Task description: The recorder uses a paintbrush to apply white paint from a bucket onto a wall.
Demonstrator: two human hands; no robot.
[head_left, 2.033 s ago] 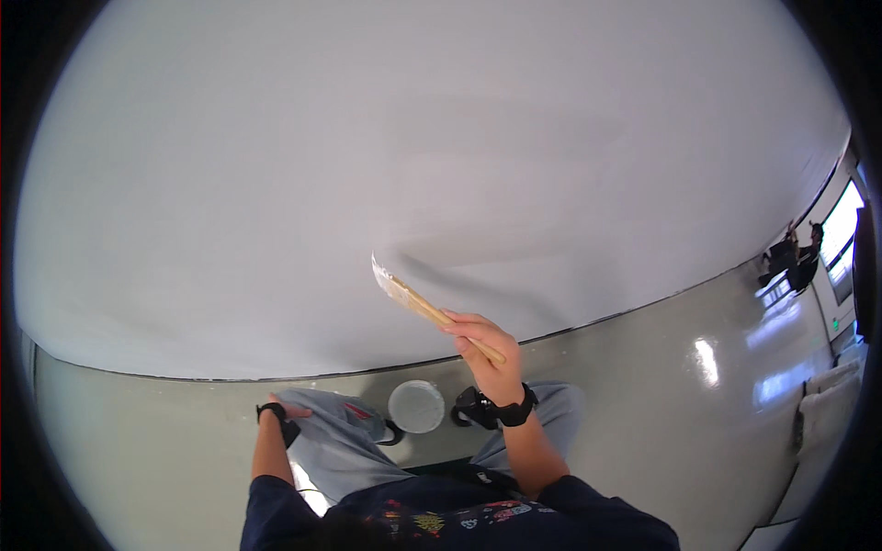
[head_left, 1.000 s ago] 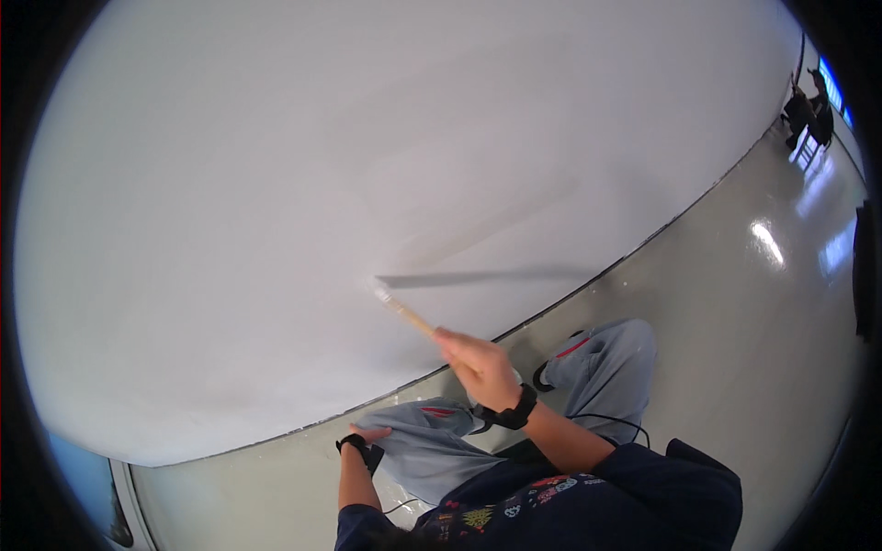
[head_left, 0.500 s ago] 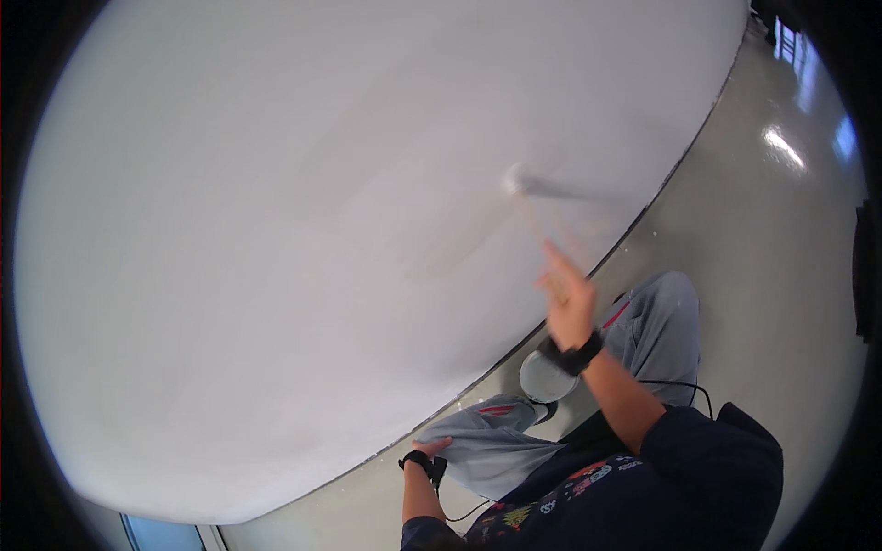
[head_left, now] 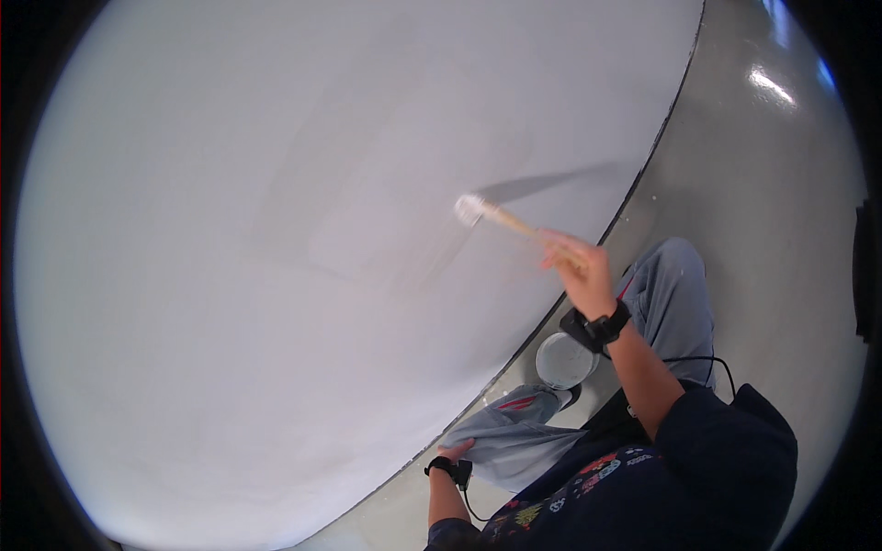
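My right hand is closed around the light wooden handle of a paintbrush. The brush points left, and its white-coated head is at the white wall, throwing a long shadow up and to the right. Whether the bristles touch the surface is hard to tell. Faintly darker, damp-looking strokes show around the brush head. My left hand rests on my left knee with its fingers lying over the trouser cloth, holding nothing. Black bands circle both wrists.
A round, pale tub stands on the floor between my legs, close to my shoe. A dark edge runs where the wall meets the shiny grey floor, which has small white specks. A black cable loops beside my right arm.
My right hand has shifted slightly right, and the brush has swung from steep to slanting left, its head moving left and down along the wall. My left hand stays on the knee.
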